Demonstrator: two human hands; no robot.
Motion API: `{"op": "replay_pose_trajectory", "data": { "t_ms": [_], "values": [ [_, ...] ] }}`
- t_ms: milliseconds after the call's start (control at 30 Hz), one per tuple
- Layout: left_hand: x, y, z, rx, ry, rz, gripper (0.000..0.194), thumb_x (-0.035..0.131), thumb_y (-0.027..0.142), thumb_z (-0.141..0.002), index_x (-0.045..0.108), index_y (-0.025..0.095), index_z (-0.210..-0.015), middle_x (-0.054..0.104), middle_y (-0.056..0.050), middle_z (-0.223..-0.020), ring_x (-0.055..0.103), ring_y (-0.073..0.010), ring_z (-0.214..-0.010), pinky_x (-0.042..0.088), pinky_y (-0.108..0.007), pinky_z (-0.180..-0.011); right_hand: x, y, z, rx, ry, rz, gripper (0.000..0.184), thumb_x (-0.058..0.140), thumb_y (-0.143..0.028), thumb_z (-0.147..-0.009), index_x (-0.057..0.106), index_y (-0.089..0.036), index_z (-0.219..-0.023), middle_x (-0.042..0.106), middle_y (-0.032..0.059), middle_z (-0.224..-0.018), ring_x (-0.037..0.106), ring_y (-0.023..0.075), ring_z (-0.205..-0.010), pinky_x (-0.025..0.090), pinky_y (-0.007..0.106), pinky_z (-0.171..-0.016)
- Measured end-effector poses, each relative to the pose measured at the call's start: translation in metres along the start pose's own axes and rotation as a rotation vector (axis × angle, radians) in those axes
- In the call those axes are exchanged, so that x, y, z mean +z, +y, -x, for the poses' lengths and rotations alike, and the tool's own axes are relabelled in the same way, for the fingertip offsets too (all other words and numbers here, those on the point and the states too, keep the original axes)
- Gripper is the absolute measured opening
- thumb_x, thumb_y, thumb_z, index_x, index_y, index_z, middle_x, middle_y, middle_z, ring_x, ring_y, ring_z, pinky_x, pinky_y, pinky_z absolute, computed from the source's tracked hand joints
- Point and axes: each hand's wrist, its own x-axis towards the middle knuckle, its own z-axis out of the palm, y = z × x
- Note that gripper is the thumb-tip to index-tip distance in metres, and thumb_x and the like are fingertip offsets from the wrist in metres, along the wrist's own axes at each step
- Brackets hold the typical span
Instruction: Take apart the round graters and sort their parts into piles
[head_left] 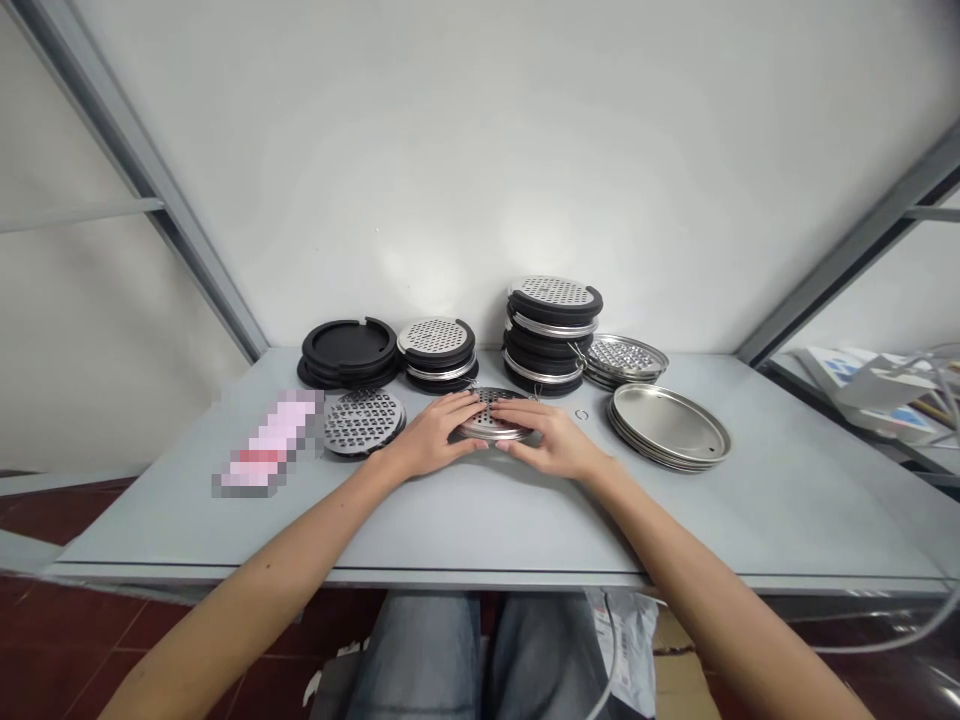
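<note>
In the middle of the table lies a round perforated metal disc [491, 420] with a shiny metal rim. My left hand [439, 432] grips its left side, fingers over the top and thumb along the near edge. Opposite it, my right hand [551, 437] holds the right side the same way. Both sets of fingertips rest on the holed top and cover part of it. Just left of my left hand is a grey perforated plate [365, 422] with a dark underside. A small wire ring [581, 414] lies right of my right hand.
Along the wall stand black round trays [349, 345], a short stack of discs [437, 345], a taller stack [553, 335] and several grater-like plates [625, 357]. Plain metal lids [670, 422] are piled at right. A blurred pink item [270, 440] lies left. Metal posts [150, 170] frame the table.
</note>
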Motion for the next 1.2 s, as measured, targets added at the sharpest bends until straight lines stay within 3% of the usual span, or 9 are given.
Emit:
{"op": "replay_pose_trajectory", "data": {
  "t_ms": [767,1000,1200],
  "values": [
    [0.001,0.002,-0.001,-0.057,-0.077,0.036,0.062,0.062,0.045,-0.086,0.046,0.019,-0.139,0.044,-0.012,-0.146,0.031,-0.0279,-0.141,0.027,-0.051,-0.114,0.004,0.0,0.002,-0.021,-0.065,0.091,0.039,0.058,-0.034,-0.089,0.061,-0.02,-0.125,0.065,0.0115,-0.123,0.06,0.027,-0.116,0.047,0.046,-0.103],
    [0.002,0.001,0.001,-0.031,-0.089,0.035,0.058,0.058,0.043,-0.089,0.044,0.02,-0.141,0.041,-0.012,-0.148,0.032,-0.0264,-0.14,0.025,-0.05,-0.115,0.001,0.001,0.002,0.024,-0.013,0.02,0.043,0.067,-0.04,-0.082,0.064,-0.018,-0.118,0.069,0.0123,-0.115,0.064,0.027,-0.109,0.052,0.042,-0.096],
    [-0.003,0.003,0.001,-0.034,-0.051,0.139,0.054,0.051,0.042,-0.094,0.043,0.019,-0.141,0.045,-0.012,-0.145,0.036,-0.0234,-0.138,0.03,-0.045,-0.114,-0.014,0.003,0.005,0.057,0.08,-0.04,0.033,0.062,-0.03,-0.086,0.065,-0.02,-0.117,0.069,0.0104,-0.116,0.061,0.0255,-0.113,0.051,0.044,-0.096]
  ]
}}
